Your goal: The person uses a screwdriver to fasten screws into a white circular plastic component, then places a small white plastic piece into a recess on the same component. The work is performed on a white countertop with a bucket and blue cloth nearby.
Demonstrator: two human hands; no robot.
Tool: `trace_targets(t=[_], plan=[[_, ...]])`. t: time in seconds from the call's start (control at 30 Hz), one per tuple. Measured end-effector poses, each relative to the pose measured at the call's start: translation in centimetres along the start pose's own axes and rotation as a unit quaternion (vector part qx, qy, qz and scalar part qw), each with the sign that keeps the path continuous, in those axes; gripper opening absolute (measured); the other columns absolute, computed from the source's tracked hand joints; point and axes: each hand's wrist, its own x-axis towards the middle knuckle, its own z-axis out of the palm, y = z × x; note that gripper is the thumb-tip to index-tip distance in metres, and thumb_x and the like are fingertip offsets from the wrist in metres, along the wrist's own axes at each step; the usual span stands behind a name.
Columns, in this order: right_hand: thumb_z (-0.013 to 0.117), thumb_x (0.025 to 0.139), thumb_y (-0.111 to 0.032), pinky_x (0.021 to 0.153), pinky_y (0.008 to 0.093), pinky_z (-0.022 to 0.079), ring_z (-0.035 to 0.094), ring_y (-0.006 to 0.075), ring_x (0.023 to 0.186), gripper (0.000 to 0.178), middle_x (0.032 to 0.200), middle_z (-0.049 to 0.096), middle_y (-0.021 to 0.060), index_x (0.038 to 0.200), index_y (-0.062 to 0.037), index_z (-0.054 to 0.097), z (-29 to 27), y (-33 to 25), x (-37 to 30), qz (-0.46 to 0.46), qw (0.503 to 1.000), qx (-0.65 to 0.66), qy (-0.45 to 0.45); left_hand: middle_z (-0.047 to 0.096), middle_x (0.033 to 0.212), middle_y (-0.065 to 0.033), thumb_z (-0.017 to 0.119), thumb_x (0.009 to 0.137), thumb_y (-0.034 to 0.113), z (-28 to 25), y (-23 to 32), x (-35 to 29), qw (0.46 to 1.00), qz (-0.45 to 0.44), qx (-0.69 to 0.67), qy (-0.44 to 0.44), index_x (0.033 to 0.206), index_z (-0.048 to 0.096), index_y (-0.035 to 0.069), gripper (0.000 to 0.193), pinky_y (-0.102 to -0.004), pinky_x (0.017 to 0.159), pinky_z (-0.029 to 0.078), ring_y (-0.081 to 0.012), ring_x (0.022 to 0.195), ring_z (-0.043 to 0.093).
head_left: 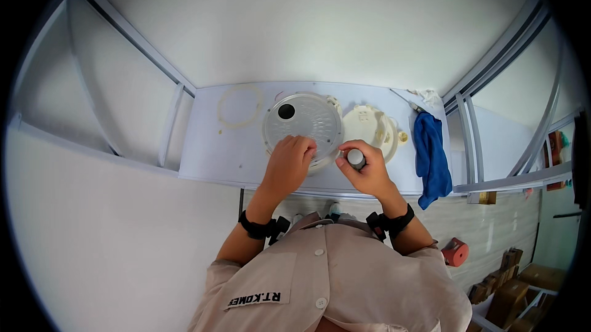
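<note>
Left hand (288, 161): over round cover (308, 124); grip cannot be told.
Right hand (371, 175): closed around grey cylinder (356, 157), near worktop's (212, 150) front edge.
Blue cloth (432, 156): right edge.

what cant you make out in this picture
Head view, left hand: its back hides most of the fingertips and anything between them.
Head view, grey cylinder: seen nearly end-on, its lower part hidden by the right hand, so its kind is unclear.
Head view, table under the blue cloth: covered by the cloth.
Head view, tan bit on the table: too small to identify.
</note>
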Motion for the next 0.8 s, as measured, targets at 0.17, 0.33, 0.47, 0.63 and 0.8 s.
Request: trace_targets(t=[0.17, 0.33, 0.47, 0.63, 0.8], plan=[[0.08, 0.09, -0.004, 0.076, 0.0302, 0.055, 0.07, 0.0176, 0.082, 0.023, 0.095, 0.075, 0.01, 0.112, -0.0036, 0.071, -0.9, 0.7, 0.0, 0.012, 1.0, 0.013, 0.006, 0.071, 0.095, -0.0084, 0.069, 0.096, 0.008, 0.5, -0.4, -1.6, 0.999, 0.031, -0.001, 0.017, 0.098, 0.066, 0.006, 0.004, -0.0453, 0.087, 0.048, -0.0336, 0.095, 0.064], [0.08, 0.091, -0.005, 0.074, 0.0296, 0.054, 0.068, 0.0169, 0.081, 0.023, 0.095, 0.075, 0.0092, 0.111, -0.0036, 0.071, -0.6, 1.3, 0.0, 0.005, 1.0, 0.027, 0.005, 0.074, 0.098, -0.0066, 0.073, 0.092, 0.005, 0.8, -0.5, -2.1, 0.998, 0.049, 0.016, 0.047, 0.098, 0.07, 0.007, 0.007, -0.0435, 0.088, 0.05, -0.031, 0.097, 0.067], [0.08, 0.091, -0.004, 0.077, 0.0292, 0.054, 0.069, 0.0156, 0.083, 0.024, 0.091, 0.073, 0.0077, 0.113, -0.0034, 0.07, -0.5, 1.4, 0.2, -0.011, 1.0, 0.023, -0.009, 0.077, 0.097, -0.0056, 0.076, 0.09, 0.004, 1.1, -0.9, -2.3, 0.996, 0.062, 0.02, 0.058, 0.097, 0.073, 0.008, 0.009, -0.0424, 0.088, 0.051, -0.0293, 0.095, 0.069], [0.08, 0.091, -0.004, 0.076, 0.0291, 0.053, 0.068, 0.0152, 0.083, 0.024, 0.091, 0.072, 0.0073, 0.113, -0.0035, 0.07, -0.5, 1.3, 0.3, -0.004, 0.999, 0.031, -0.017, 0.078, 0.096, -0.0045, 0.08, 0.087, 0.005, 1.0, -1.1, -2.3, 0.995, 0.074, 0.032, 0.059, 0.096, 0.076, 0.009, 0.011, -0.0404, 0.088, 0.051, -0.0269, 0.093, 0.07], [0.079, 0.093, -0.006, 0.076, 0.0292, 0.052, 0.065, 0.0149, 0.084, 0.026, 0.093, 0.069, 0.0057, 0.116, -0.0039, 0.068, -0.8, 0.8, 0.1, -0.001, 0.998, 0.069, -0.016, 0.079, 0.095, -0.0033, 0.082, 0.085, 0.004, 1.0, -1.1, -2.4, 0.996, 0.062, 0.019, 0.067, 0.096, 0.077, 0.01, 0.014, -0.0391, 0.087, 0.051, -0.0251, 0.092, 0.07]])
